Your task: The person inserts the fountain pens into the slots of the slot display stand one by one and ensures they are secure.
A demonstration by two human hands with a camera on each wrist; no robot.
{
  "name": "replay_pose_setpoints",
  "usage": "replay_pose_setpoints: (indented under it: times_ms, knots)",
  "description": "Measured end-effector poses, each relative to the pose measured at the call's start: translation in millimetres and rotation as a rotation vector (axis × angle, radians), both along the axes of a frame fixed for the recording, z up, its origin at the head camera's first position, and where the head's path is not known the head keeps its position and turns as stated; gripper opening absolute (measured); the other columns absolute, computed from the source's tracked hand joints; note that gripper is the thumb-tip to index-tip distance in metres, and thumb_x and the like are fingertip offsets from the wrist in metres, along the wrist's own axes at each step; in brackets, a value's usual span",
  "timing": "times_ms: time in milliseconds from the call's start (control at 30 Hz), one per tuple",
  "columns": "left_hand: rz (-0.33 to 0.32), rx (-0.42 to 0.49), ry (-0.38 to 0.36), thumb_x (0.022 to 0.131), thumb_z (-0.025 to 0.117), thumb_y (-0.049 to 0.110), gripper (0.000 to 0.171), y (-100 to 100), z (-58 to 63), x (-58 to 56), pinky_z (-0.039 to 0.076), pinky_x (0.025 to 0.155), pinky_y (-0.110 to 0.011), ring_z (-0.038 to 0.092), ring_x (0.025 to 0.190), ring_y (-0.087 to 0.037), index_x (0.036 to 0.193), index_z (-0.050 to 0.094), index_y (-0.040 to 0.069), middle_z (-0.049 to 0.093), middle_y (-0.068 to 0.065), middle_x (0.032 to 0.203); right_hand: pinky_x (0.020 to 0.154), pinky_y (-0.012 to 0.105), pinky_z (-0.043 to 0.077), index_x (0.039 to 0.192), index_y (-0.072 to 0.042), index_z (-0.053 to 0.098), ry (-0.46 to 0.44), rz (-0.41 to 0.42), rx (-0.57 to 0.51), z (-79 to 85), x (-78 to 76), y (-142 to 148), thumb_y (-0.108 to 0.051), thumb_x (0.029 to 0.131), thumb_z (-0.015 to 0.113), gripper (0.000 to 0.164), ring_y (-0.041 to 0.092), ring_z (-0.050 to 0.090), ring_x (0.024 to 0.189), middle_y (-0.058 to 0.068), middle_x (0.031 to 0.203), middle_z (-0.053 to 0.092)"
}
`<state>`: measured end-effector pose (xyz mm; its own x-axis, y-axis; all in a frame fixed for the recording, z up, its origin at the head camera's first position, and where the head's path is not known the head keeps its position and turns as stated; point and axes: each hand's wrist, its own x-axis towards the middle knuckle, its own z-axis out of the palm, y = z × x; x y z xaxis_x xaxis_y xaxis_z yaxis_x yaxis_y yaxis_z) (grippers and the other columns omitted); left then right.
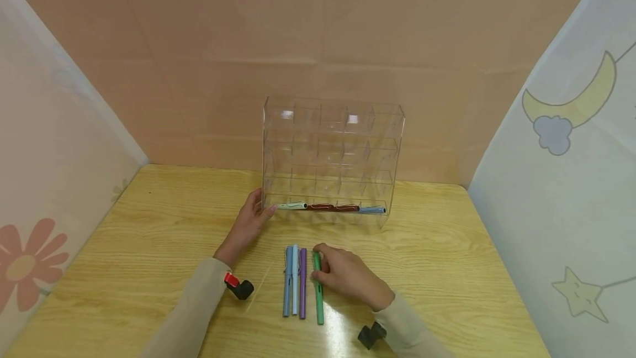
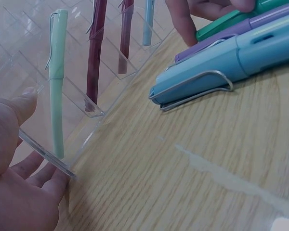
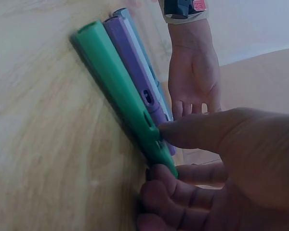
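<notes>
Now the step in hand looks like picking up the green pen. It seems to lie on the table, a little apart from the purple pen. A light blue pen and a darker blue pen are just past that. The right hand pinches the green pen near its top end, with the thumb on one side. Its wrist is low, and the hand points in toward the pens. The next move seems to call for a snug pinch and a gentle lift, without bumping the purple pen. The left hand reaches forward and holds the clear rack by its low left corner. Four pens sit in the rack's bottom row.
</notes>
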<state>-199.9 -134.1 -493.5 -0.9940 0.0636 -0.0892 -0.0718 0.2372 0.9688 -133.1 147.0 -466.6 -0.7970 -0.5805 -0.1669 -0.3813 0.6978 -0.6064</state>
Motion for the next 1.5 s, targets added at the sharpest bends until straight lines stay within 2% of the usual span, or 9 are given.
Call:
replay_pose_setpoints:
  times_ms: [233,400,500,667,800,1067,1233,1333,1500]
  knots:
    - [0.008,0.005,-0.006,0.111,0.06,0.029,0.073,0,-1.5,0.0,0.034,0.13,-0.059,0.027,0.164,-0.044,0.169,0.019,0.01,0.022,-0.019,0.177,0.049,0.023,0.035,0.125,-0.007,0.06,-0.035,-0.054,0.053,3.9,2.1,-2,-0.024,0.094,0.074,0.038,0.005,0.045,0.056,-0.009,0.07,0.055]
    - [0.0,0.013,-0.008,0.111,0.06,0.03,0.074,0,-3.1,0.5,0.033,0.13,-0.06,0.027,0.164,-0.044,0.169,0.019,0.01,0.022,-0.019,0.177,0.044,0.021,0.029,0.108,-0.009,0.056,0.053,-0.088,0.088,-2.9,6.1,-7,-0.016,0.092,0.067,0.021,0.005,0.036,0.05,-0.009,0.066,0.039]
    - [-0.004,0.014,-0.013,0.111,0.059,0.032,0.074,-1,-4.3,0.6,0.032,0.13,-0.06,0.026,0.164,-0.045,0.169,0.019,0.011,0.021,-0.019,0.177,0.043,0.019,0.029,0.1,-0.012,0.053,0.115,-0.098,0.086,-8.4,8.9,-8,-0.013,0.094,0.064,0.013,0.003,0.034,0.049,-0.01,0.067,0.037]
    - [0.006,0.004,-0.009,0.111,0.059,0.032,0.073,-2,-5.5,0.6,0.033,0.13,-0.061,0.027,0.163,-0.045,0.169,0.02,0.011,0.022,-0.019,0.177,0.042,0.019,0.028,0.102,-0.011,0.056,0.156,-0.097,0.042,-12.4,10.0,-4,-0.015,0.097,0.064,0.01,0.002,0.034,0.049,-0.011,0.066,0.037]
    - [0.004,0.004,-0.008,0.111,0.06,0.032,0.074,-1,-5.3,1.1,0.033,0.13,-0.061,0.027,0.163,-0.045,0.169,0.02,0.011,0.022,-0.019,0.177,0.043,0.019,0.028,0.108,-0.008,0.06,0.147,-0.12,0.033,-10.5,9.4,1,-0.018,0.101,0.064,0.012,0.002,0.034,0.049,-0.012,0.064,0.04]
    - [0.0,0.007,-0.006,0.111,0.059,0.03,0.073,0,-3.1,1.1,0.033,0.13,-0.06,0.027,0.163,-0.045,0.169,0.019,0.009,0.022,-0.02,0.177,0.045,0.018,0.029,0.115,-0.009,0.063,0.126,-0.164,0.028,5.0,7.5,16,-0.021,0.104,0.066,0.016,0.002,0.038,0.049,-0.011,0.065,0.053]
    - [-0.004,0.014,-0.009,0.112,0.058,0.031,0.072,-1,-1.1,0.5,0.032,0.131,-0.06,0.026,0.164,-0.044,0.169,0.018,0.011,0.021,-0.019,0.177,0.046,0.02,0.034,0.112,-0.011,0.064,0.119,-0.175,0.003,21.5,10.8,30,-0.021,0.103,0.07,0.016,0.002,0.042,0.05,-0.009,0.074,0.062]
    - [-0.004,0.013,-0.007,0.111,0.058,0.032,0.072,-1,-0.1,-0.1,0.031,0.131,-0.06,0.026,0.164,-0.045,0.169,0.019,0.011,0.022,-0.018,0.177,0.046,0.019,0.033,0.11,-0.011,0.064,0.145,-0.184,-0.014,29.9,11.4,40,-0.021,0.102,0.071,0.014,0.001,0.04,0.049,-0.007,0.078,0.066]
    - [-0.004,0.018,-0.012,0.111,0.059,0.034,0.074,-2,-0.1,0.1,0.032,0.131,-0.061,0.026,0.164,-0.044,0.169,0.019,0.014,0.022,-0.017,0.177,0.047,0.019,0.035,0.107,-0.013,0.063,0.148,-0.234,-0.034,42.6,12.8,54,-0.022,0.103,0.071,0.013,0.0,0.041,0.049,-0.006,0.085,0.07]
